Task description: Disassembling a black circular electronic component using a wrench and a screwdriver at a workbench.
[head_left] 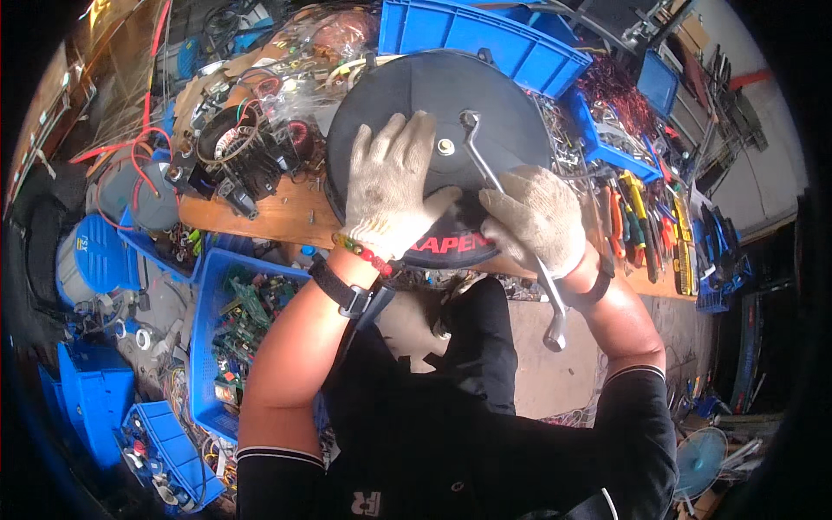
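A round black lid-like disc (390, 104) with red lettering and a small pale centre fitting (446, 146) lies on the wooden bench (301, 211). My left hand (386, 182), in a cream knit glove, rests palm down on its left part, fingers stretched and slightly apart, holding nothing. My right hand (542, 217), gloved alike, is closed around the middle of a long silver ring wrench (477, 152). The wrench's upper end lies over the disc, right of the centre fitting; its lower end reaches past the bench's near edge. The gripped part is hidden by the glove.
Blue crates (475, 42) stand behind the disc, with a smaller bin (589, 139) at right. A stripped motor part (224, 143) is at left, assorted hand tools (637, 221) at right. A blue basket (199, 347) of circuit boards stands low at left, a fan (700, 464) at lower right.
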